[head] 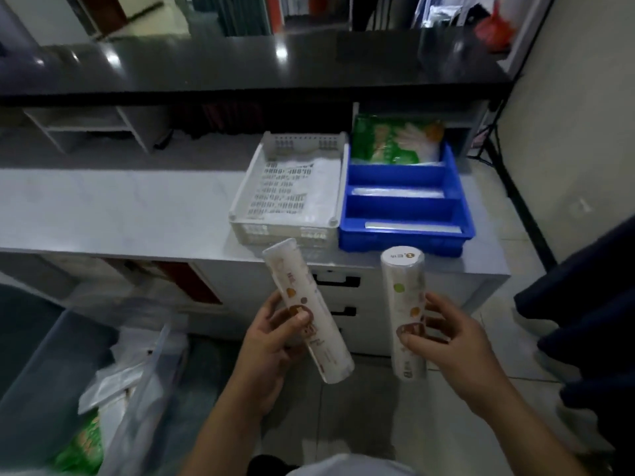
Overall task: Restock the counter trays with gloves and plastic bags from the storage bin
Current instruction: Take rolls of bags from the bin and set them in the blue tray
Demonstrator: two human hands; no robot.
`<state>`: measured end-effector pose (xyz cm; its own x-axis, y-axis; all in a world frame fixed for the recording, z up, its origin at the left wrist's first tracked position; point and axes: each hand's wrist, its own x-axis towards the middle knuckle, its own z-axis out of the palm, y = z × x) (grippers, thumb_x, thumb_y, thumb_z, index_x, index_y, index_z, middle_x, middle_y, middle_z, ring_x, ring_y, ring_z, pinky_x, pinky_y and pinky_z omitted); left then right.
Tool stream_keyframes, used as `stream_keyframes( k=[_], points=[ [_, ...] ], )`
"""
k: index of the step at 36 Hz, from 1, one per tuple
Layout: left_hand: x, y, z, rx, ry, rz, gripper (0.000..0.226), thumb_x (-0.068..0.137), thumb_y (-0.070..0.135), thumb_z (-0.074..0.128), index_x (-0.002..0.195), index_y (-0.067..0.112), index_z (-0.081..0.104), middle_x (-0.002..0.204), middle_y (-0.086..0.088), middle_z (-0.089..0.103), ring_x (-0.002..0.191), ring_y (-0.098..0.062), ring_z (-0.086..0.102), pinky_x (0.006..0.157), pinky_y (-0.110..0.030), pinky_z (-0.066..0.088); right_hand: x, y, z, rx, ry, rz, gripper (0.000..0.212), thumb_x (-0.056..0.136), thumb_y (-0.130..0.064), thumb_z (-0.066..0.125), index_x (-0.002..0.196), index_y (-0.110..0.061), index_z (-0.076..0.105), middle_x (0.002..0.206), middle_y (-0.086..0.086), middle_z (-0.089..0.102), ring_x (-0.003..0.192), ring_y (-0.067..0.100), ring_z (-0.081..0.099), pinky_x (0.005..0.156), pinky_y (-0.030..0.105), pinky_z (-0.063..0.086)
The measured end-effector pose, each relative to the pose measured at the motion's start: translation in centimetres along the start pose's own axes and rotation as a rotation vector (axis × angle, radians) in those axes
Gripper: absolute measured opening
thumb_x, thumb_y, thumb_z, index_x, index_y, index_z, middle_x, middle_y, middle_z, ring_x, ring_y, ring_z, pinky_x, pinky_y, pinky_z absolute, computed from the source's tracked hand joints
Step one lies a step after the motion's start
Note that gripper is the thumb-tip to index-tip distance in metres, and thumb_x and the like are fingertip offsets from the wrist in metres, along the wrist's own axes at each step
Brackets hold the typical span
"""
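Note:
My left hand (275, 333) grips a white roll of plastic bags (311, 319), tilted with its top leaning left. My right hand (446, 341) holds a second white roll (405, 297) nearly upright. Both rolls hang in front of the counter edge, just below the trays. On the counter stands a white perforated tray (247, 197) with clear bags lying in it. Right of it sits a blue divided tray (457, 201); a green glove packet (391, 140) leans in its back compartment, and clear packets lie in the two nearer ones.
A grey storage bin (44, 359) at the lower left holds plastic bags and a green packet (82, 451). White drawers (340, 304) sit under the counter. A black upper counter (240, 67) runs along the back. Dark fabric (584, 304) hangs at the right.

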<state>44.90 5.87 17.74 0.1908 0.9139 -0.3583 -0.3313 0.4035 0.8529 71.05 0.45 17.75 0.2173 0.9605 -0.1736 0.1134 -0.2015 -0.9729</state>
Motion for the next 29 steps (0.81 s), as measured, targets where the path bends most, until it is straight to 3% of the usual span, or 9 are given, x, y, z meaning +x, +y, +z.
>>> stream_keyframes(
  k=[2,6,8,12,16,21,25,29],
  points=[
    [0.7,-0.1,1.7,0.016,0.001,-0.016,0.061,0.070,0.015,0.082,0.127,0.025,0.062,0.119,-0.011,0.071,0.105,-0.027,0.070,0.078,-0.041,0.059,0.4,0.1,-1.9,-0.019,0.028,-0.006,0.071,0.075,-0.016,0.081,0.109,-0.071,0.053,0.106,-0.030,0.065,0.097,-0.005,0.063,0.074,0.025,0.053],
    [2.4,1.1,3.8,0.042,-0.037,-0.017,0.065,0.067,0.014,0.085,0.127,0.025,0.062,0.121,-0.012,0.070,0.106,-0.028,0.070,0.077,-0.042,0.059,2.1,-0.5,-4.7,-0.009,0.060,-0.010,0.070,0.076,-0.013,0.080,0.129,-0.051,0.054,0.116,-0.015,0.064,0.107,0.008,0.062,0.085,0.039,0.056],
    [3.7,2.1,4.7,0.060,-0.054,-0.002,0.069,0.064,0.020,0.084,0.129,0.025,0.060,0.120,-0.011,0.071,0.107,-0.028,0.070,0.078,-0.045,0.058,3.5,-1.1,-5.5,0.009,0.073,-0.026,0.069,0.076,-0.012,0.080,0.127,-0.051,0.055,0.116,-0.014,0.065,0.107,0.008,0.062,0.086,0.039,0.056],
    [7.7,4.0,6.0,0.070,-0.102,0.020,0.068,0.068,0.020,0.082,0.132,0.024,0.058,0.114,-0.007,0.072,0.105,-0.023,0.071,0.076,-0.037,0.059,6.5,-2.6,-7.2,-0.025,0.078,-0.087,0.067,0.076,-0.012,0.080,0.129,-0.044,0.056,0.116,-0.013,0.066,0.108,0.007,0.063,0.088,0.039,0.056],
    [12.5,6.0,6.5,0.068,-0.159,0.012,0.070,0.071,0.025,0.081,0.136,0.026,0.055,0.116,-0.007,0.071,0.109,-0.027,0.069,0.078,-0.042,0.058,10.1,-4.2,-8.9,-0.127,0.063,-0.160,0.071,0.075,-0.011,0.080,0.132,-0.044,0.053,0.120,-0.017,0.063,0.111,0.003,0.061,0.087,0.032,0.058],
    [18.1,8.4,6.2,0.057,-0.204,-0.020,0.062,0.077,0.025,0.074,0.136,0.027,0.056,0.112,-0.004,0.072,0.105,-0.023,0.070,0.078,-0.043,0.058,15.8,-7.2,-9.3,-0.418,0.068,-0.242,0.071,0.074,-0.022,0.079,0.131,-0.052,0.049,0.117,-0.025,0.056,0.109,-0.002,0.057,0.075,0.012,0.053],
    [22.0,10.0,6.3,0.023,-0.213,-0.048,0.054,0.079,0.022,0.071,0.132,0.025,0.060,0.108,-0.002,0.071,0.098,-0.019,0.070,0.080,-0.045,0.056,21.0,-8.6,-8.3,-0.863,-0.054,-0.299,0.071,0.071,-0.031,0.076,0.133,-0.047,0.045,0.111,-0.021,0.050,0.098,0.004,0.054,0.076,0.030,0.051],
    [25.1,10.8,6.4,0.047,-0.273,-0.104,0.053,0.080,0.023,0.070,0.132,0.026,0.060,0.113,-0.006,0.072,0.105,-0.026,0.066,0.083,-0.050,0.054,25.3,-7.8,-7.1,-1.184,-0.220,-0.204,0.071,0.077,-0.037,0.069,0.139,-0.048,0.036,0.119,-0.014,0.050,0.101,0.011,0.053,0.073,0.032,0.049]
  ],
)
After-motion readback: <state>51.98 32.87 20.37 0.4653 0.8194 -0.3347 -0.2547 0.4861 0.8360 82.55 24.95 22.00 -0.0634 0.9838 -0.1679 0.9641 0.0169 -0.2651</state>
